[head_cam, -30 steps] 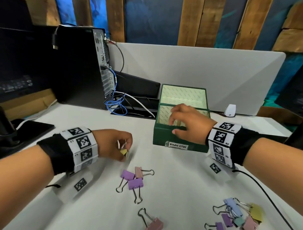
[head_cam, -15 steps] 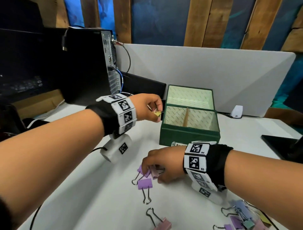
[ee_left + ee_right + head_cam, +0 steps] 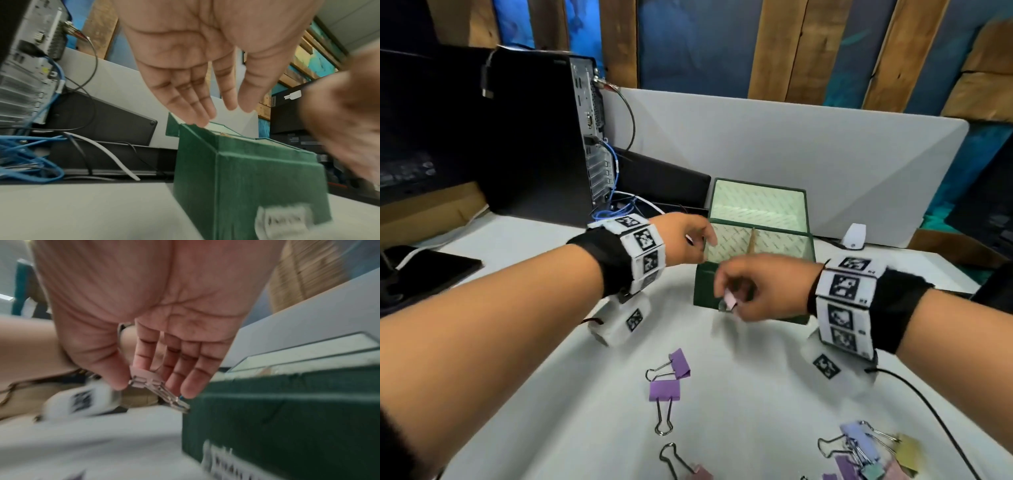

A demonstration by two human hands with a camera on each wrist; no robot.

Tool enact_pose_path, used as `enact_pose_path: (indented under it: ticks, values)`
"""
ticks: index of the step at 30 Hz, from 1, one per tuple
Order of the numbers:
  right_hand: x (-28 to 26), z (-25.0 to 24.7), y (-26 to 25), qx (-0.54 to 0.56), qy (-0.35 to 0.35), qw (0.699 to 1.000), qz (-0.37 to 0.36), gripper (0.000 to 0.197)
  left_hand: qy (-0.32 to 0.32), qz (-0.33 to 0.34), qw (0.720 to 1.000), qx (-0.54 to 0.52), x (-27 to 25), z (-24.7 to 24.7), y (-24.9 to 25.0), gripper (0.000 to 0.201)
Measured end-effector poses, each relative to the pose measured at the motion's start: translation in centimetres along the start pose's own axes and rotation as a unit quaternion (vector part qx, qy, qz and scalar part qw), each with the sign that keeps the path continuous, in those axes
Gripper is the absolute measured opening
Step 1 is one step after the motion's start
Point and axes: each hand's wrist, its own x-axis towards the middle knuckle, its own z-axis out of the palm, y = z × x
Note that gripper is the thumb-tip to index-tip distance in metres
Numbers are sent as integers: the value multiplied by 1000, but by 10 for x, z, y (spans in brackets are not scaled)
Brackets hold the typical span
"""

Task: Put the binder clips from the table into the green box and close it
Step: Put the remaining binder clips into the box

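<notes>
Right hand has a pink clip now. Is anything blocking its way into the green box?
Partly. The right hand pinches the pink clip in front of the green box, below its rim. The lid stands open. The left hand, fingers straight, hovers over the box's left compartment; the right compartment looks unobstructed.

The right hand (image 3: 767,287) hides the green box's (image 3: 703,286) front label and most of the pink binder clip (image 3: 730,298) it pinches, the picture's lower edge cuts off the pile of clips (image 3: 866,452) on the table (image 3: 585,394), and both wrist views are motion-blurred.
</notes>
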Motion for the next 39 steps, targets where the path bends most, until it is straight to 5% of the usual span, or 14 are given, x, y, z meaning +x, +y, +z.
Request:
enact_pose_path:
  ticks: [6, 10, 13, 19, 23, 27, 34, 39]
  values:
    - [35, -22, 22, 51, 232, 971, 28, 21, -236, -13, 967, 94, -66, -3, -2, 35]
    - [57, -16, 31, -2, 201, 976, 84, 16, -314, -22, 944, 99, -96, 7, 6, 47]
    - [56, -5, 25, 3, 178, 983, 56, 17, -334, -10, 934, 128, -104, 16, 6, 38]
    - [36, 14, -11, -54, 56, 994, -75, 21, -328, -6, 935, 137, -104, 30, 3, 20]
    - [26, 30, -21, -67, -90, 991, -71, 40, -318, -5, 935, 159, -103, 29, 1, 16]
    - [28, 46, -27, -88, -152, 982, -64, 53, -295, -11, 940, 170, -102, 22, -4, 16]
    - [29, 53, -24, -129, -111, 980, -100, 32, -205, -15, 966, 156, -90, -15, -3, 21]
    - [28, 9, -3, -87, 87, 991, -59, 27, -104, -9, 992, 72, -62, -36, -3, 21]
